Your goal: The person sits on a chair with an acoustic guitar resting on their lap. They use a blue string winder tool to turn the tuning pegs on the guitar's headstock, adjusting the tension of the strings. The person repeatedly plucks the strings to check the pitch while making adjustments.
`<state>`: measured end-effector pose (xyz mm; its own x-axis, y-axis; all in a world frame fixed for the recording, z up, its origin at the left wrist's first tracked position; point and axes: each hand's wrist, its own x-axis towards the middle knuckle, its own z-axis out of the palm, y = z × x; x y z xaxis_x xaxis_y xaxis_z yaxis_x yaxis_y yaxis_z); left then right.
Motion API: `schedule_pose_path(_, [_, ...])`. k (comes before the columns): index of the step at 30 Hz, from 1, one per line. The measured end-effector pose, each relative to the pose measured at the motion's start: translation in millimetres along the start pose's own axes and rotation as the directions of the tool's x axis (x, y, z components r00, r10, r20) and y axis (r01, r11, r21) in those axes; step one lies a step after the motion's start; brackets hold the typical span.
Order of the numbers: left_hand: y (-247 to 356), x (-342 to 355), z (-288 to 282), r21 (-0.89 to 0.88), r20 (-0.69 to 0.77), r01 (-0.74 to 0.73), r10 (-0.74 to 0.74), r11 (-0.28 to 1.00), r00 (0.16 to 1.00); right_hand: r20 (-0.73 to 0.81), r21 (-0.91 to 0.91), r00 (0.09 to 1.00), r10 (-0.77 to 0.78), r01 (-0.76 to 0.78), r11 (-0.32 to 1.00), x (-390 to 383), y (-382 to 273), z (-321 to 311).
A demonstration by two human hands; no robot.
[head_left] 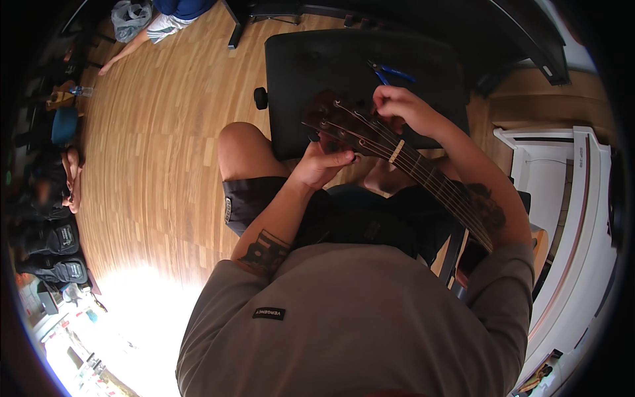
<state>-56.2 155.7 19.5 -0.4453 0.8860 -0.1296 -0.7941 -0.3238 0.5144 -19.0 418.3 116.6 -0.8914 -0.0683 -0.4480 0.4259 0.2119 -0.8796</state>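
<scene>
A guitar (430,180) lies slanted across my lap, its dark headstock (347,124) pointing away to the upper left. Strings run from the metal posts over a pale nut and down the neck. My left hand (319,165) grips the near side of the headstock, thumb along its edge; most of its fingers are hidden underneath. At the far side, my right hand (401,109) is closed with curled fingers beside the tuning posts; whatever it pinches is too small to make out. Blue-handled cutters (390,71) rest beyond it on a black padded bench (311,66).
A round black knob (260,98) sticks out from the bench's left side. White furniture (582,198) stands at my right. Black bags (56,248) line the left wall. Another person's leg (126,56) and a plastic bag (130,20) are at the far left on the wooden floor (152,159).
</scene>
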Motion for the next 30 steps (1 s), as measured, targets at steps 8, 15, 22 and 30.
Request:
schedule_pose_path(8, [2, 0, -1, 0.0, 0.025, 0.004, -0.004, 1.0, 1.0, -0.178, -0.242, 0.952, 0.251, -0.29, 0.926, 5, -20, 20])
schedule_pose_path(15, [-1, 0, -2, -0.005, 0.008, 0.0, 0.0, 1.0, 1.0, -0.054, -0.2, 0.988, 0.143, -0.151, 0.968, -3, -14, 17])
schedule_pose_path(22, [0, -1, -1, -0.014, 0.029, -0.004, 0.004, 1.0, 1.0, 0.028, 0.105, 0.971, -0.238, 0.234, 0.967, 4, 31, 13])
schedule_pose_path(30, [0, -2, 0, 0.014, -0.015, 0.014, -0.014, 1.0, 1.0, -0.04, -0.226, 0.992, 0.123, -0.129, 0.965, 7, 1, 2])
